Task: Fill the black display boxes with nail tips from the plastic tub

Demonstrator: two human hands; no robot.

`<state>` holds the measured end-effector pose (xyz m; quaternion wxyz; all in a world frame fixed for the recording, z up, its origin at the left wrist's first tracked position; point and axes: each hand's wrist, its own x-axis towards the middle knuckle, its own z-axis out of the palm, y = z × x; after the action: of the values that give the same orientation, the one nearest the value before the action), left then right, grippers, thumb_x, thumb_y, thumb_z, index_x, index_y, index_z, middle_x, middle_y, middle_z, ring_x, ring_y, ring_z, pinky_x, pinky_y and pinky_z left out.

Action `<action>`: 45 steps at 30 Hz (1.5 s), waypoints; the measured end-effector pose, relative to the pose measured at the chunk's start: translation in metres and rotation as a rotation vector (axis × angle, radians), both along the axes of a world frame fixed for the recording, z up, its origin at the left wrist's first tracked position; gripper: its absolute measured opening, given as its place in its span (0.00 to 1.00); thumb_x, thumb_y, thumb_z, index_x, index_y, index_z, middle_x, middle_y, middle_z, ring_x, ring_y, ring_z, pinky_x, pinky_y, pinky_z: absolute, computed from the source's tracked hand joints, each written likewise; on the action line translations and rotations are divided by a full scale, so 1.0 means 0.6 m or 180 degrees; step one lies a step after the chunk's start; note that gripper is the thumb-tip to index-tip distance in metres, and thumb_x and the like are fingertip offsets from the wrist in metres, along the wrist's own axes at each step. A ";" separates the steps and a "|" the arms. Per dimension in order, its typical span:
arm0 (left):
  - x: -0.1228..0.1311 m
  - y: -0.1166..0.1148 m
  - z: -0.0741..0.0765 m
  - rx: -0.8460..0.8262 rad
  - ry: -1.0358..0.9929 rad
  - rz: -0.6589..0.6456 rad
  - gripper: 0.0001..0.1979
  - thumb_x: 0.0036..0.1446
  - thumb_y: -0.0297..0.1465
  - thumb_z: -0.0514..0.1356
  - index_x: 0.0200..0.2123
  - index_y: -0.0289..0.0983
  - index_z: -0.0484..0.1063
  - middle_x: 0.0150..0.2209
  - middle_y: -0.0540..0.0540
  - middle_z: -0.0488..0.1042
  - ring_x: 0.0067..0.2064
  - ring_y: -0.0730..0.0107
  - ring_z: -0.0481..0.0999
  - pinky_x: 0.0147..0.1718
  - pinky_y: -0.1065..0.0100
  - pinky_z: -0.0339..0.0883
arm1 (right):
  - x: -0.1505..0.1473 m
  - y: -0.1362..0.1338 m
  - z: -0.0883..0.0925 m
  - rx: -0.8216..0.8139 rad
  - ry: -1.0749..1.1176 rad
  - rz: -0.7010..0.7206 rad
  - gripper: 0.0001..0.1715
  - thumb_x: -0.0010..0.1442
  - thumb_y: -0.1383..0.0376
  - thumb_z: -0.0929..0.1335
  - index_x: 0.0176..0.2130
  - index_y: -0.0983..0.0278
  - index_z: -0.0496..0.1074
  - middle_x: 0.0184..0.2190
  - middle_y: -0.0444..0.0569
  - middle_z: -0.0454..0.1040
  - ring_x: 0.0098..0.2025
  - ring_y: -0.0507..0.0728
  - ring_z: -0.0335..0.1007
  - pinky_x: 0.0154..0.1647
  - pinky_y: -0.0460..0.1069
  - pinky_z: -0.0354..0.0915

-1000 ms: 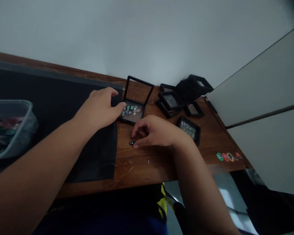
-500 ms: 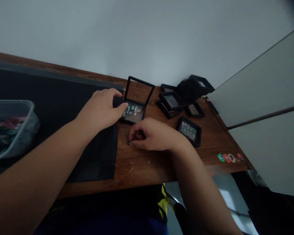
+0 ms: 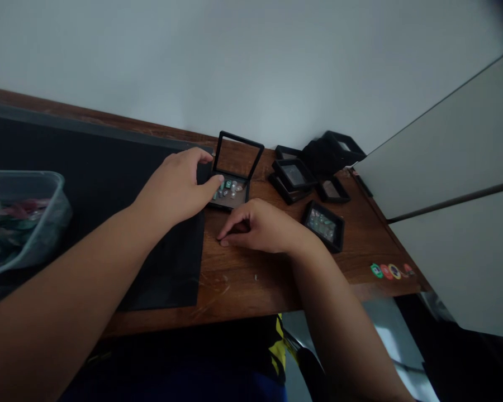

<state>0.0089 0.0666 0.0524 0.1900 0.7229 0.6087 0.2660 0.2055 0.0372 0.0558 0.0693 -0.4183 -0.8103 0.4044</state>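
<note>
A black display case (image 3: pixel 242 196) stands with its clear, black-framed lid (image 3: pixel 237 155) raised. Several small green and clear stones (image 3: pixel 233 187) lie inside its base. My left hand (image 3: pixel 174 187) is at the case's left side, thumb and fingers apart, the thumb tip over the left edge of the base. Whether it presses on the case I cannot tell. In front of the case, my right hand (image 3: pixel 254 226) rests low over the wooden table (image 3: pixel 238 290). Its thumb and forefinger pinch a small dark green stone, almost wholly hidden by the fingertips.
A clear plastic tub (image 3: pixel 52 218) of colourful pieces sits on a black mat (image 3: pixel 167 273) at left. A closed case with stones (image 3: pixel 323 224) lies right of my right hand. More black cases (image 3: pixel 294 174) are piled near the wall. Round stickers (image 3: pixel 386 271) mark the table's right front.
My right fingertips have closed further over the small green stone, which now barely shows. My left hand has shifted slightly right, along with a small change of the camera's view.
</note>
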 end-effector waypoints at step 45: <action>0.001 -0.002 -0.010 0.0281 0.0119 -0.0172 0.19 0.61 0.41 0.60 0.53 0.40 0.74 0.56 0.41 0.78 0.61 0.48 0.71 0.60 0.52 0.66 | 0.005 0.005 0.001 0.0342 -0.0283 -0.0277 0.05 0.60 0.67 0.75 0.39 0.65 0.81 0.21 0.37 0.64 0.26 0.48 0.57 0.32 0.47 0.51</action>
<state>0.0097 0.0654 0.0464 0.1536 0.7516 0.5801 0.2738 0.2088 0.0399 0.0567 0.0730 -0.4664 -0.8142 0.3379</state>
